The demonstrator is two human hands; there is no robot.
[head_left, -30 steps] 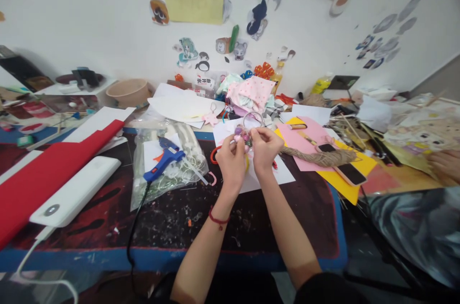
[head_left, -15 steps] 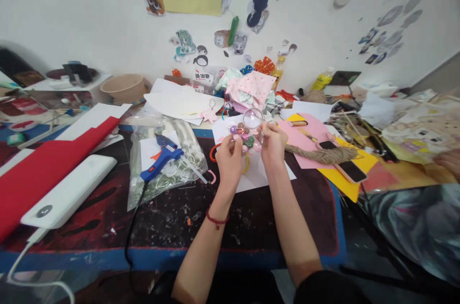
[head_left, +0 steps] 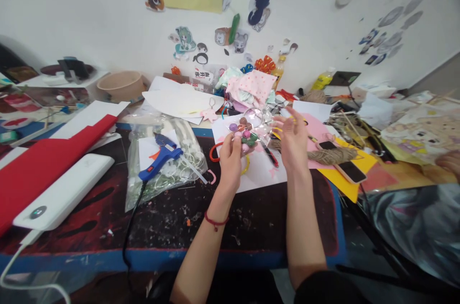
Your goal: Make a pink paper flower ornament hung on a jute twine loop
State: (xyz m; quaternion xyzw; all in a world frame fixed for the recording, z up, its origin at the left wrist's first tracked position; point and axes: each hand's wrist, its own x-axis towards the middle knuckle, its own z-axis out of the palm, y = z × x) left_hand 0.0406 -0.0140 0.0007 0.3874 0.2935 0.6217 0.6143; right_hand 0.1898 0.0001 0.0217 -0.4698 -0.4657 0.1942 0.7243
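Note:
My left hand [head_left: 232,158] pinches the edge of a clear bag of colored beads [head_left: 246,134], held up over a white sheet of paper [head_left: 260,178]. Purple, brown, pink and green round pieces show through the plastic. To the right of the bag, my right hand [head_left: 293,141] is open, its fingers spread and slightly blurred; its fingertips are near the bag's clear edge, and I cannot tell whether they touch it. Beneath, a black and red pen [head_left: 270,155] lies on the paper. An orange-red loop [head_left: 212,152] and a yellow loop [head_left: 246,166] lie near my left hand.
Left of my hands, a blue glue gun [head_left: 160,164] rests on a plastic bag [head_left: 143,191]. Further left are a white power bank [head_left: 68,194] and red sheet [head_left: 53,163]. Twine [head_left: 332,155] and a phone [head_left: 350,172] lie right. Another person's hand [head_left: 449,163] shows at the right edge.
My right hand has let go of the bag and moved right, its fingers now spreading. The pen under it has come into view. My left hand keeps its hold on the bag.

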